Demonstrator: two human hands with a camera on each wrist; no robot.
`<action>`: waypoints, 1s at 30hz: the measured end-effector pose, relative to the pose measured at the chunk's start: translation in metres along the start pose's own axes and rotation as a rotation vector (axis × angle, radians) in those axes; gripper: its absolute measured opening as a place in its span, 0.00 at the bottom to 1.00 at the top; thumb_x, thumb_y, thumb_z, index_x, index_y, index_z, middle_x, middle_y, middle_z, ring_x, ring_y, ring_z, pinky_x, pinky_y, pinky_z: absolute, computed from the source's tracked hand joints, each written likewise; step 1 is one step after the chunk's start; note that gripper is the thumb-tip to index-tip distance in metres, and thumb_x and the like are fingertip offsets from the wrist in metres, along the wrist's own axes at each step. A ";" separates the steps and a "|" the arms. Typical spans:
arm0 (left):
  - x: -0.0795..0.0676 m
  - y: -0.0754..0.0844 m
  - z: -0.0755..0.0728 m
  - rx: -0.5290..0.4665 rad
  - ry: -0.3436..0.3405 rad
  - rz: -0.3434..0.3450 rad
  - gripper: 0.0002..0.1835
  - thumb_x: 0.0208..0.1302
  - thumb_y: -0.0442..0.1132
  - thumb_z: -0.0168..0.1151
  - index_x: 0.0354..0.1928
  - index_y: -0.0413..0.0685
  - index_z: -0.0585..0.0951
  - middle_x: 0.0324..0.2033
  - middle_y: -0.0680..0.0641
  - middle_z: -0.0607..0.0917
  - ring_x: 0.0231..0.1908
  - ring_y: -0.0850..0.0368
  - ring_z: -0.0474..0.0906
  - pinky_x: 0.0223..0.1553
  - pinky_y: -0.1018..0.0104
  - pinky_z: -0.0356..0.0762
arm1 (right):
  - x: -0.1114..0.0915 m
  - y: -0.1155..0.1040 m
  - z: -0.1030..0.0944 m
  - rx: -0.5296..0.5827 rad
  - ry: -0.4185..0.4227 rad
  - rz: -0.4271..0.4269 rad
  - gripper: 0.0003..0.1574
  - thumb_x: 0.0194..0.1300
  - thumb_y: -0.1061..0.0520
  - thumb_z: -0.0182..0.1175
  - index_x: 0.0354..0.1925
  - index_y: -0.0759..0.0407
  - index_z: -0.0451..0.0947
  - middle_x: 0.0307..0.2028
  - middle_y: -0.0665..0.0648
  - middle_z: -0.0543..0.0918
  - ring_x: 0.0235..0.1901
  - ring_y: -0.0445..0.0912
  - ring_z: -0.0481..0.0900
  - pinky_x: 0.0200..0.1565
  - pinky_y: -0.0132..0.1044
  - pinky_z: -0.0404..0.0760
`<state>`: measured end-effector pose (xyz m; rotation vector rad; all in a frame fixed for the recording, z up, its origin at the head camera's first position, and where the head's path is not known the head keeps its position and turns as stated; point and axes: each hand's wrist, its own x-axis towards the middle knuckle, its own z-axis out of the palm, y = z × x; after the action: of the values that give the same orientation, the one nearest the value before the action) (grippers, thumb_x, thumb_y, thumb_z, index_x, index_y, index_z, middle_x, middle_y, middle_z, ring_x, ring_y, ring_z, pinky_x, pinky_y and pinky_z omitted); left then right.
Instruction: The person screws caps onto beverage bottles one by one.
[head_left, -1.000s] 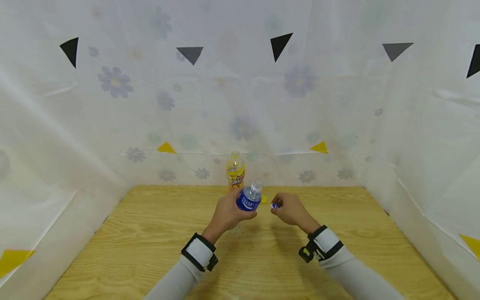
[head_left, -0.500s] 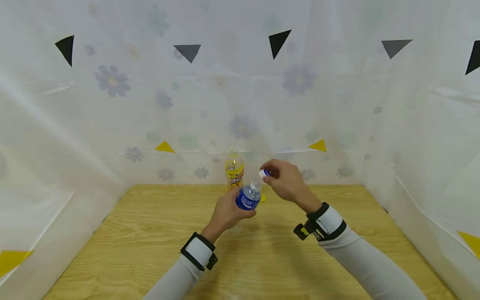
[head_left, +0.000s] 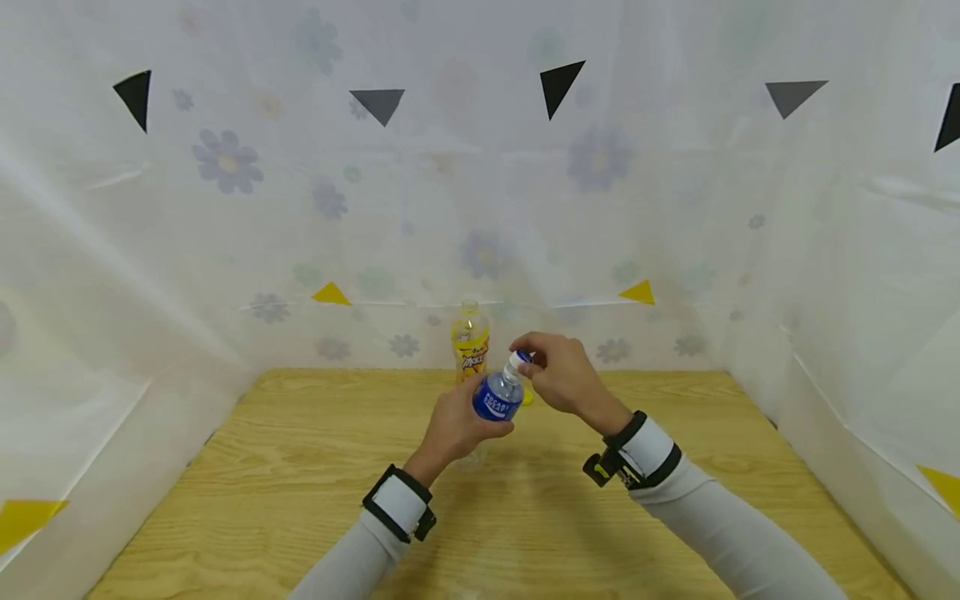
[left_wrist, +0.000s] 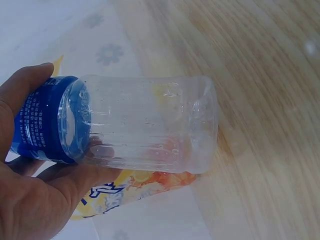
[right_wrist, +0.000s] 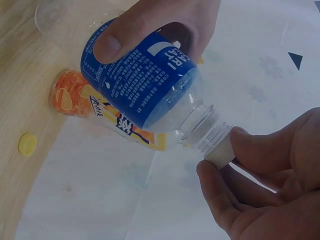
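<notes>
My left hand [head_left: 457, 421] grips a clear plastic bottle with a blue label [head_left: 497, 398] round its label, holding it tilted above the table. In the left wrist view the bottle's clear lower body [left_wrist: 145, 125] looks empty but for some droplets. Between thumb and fingers, my right hand [head_left: 566, 375] pinches a white and blue bottle cap [head_left: 519, 359] at the bottle's mouth. Bare screw threads on the neck [right_wrist: 212, 135] show below the cap [right_wrist: 221, 154] in the right wrist view. Behind the left hand stands an uncapped bottle with a yellow and orange label [head_left: 470, 346].
A yellow bottle cap [right_wrist: 28, 144] lies on the wooden table [head_left: 300, 500], close to the yellow-labelled bottle. White patterned sheeting [head_left: 480, 183] with dark and yellow triangles walls the back and both sides.
My right hand has risen with the cap from beside the bottle, passed above it, then lowered the cap onto the mouth. The left hand and its bottle stay nearly still.
</notes>
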<state>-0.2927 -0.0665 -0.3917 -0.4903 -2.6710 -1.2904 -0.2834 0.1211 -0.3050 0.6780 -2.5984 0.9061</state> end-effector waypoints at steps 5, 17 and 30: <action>0.000 0.000 0.000 0.006 0.005 0.000 0.43 0.51 0.48 0.80 0.69 0.49 0.73 0.56 0.42 0.84 0.53 0.45 0.83 0.51 0.48 0.82 | -0.001 -0.001 0.000 0.018 -0.020 -0.008 0.16 0.67 0.68 0.60 0.52 0.62 0.83 0.43 0.60 0.87 0.37 0.51 0.84 0.39 0.44 0.83; -0.001 0.002 0.000 -0.005 0.003 -0.017 0.43 0.52 0.47 0.80 0.69 0.49 0.72 0.56 0.41 0.84 0.54 0.44 0.82 0.52 0.47 0.81 | -0.002 0.001 0.004 0.017 -0.029 -0.019 0.17 0.68 0.68 0.60 0.54 0.62 0.82 0.45 0.61 0.87 0.40 0.53 0.85 0.41 0.45 0.84; -0.002 0.002 0.000 -0.009 0.000 -0.011 0.43 0.52 0.48 0.80 0.70 0.49 0.72 0.56 0.42 0.84 0.54 0.45 0.83 0.52 0.48 0.82 | -0.001 -0.001 0.004 -0.007 -0.019 0.034 0.14 0.69 0.57 0.64 0.49 0.64 0.83 0.38 0.59 0.86 0.31 0.46 0.80 0.30 0.37 0.80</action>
<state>-0.2896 -0.0658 -0.3904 -0.4779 -2.6730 -1.3056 -0.2829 0.1181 -0.3082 0.6457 -2.6366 0.9042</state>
